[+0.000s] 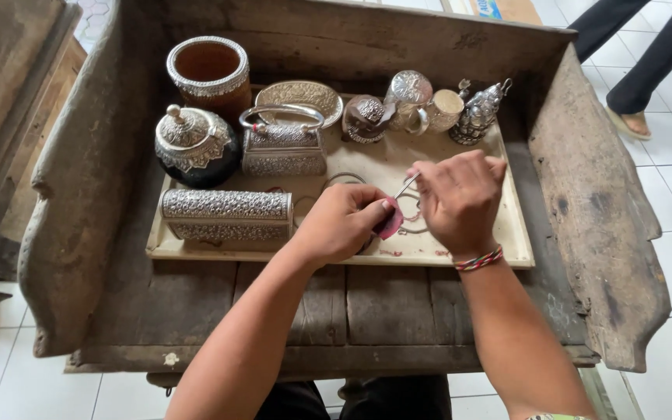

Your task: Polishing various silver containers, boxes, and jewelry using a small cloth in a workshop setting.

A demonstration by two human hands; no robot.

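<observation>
My left hand pinches a small pink cloth over the front of a cream tray. Close beside it, my right hand grips a thin silver piece whose end points at the cloth. A woven bracelet is on my right wrist. Both hands hover above ring marks on the tray, and what lies under them is hidden.
The tray rests in an old wooden trough. It carries a long embossed silver box, a handled silver casket, a lidded dark bowl, a silver-rimmed brown cup, an oval dish and small silver figures. Another person's legs stand at the top right.
</observation>
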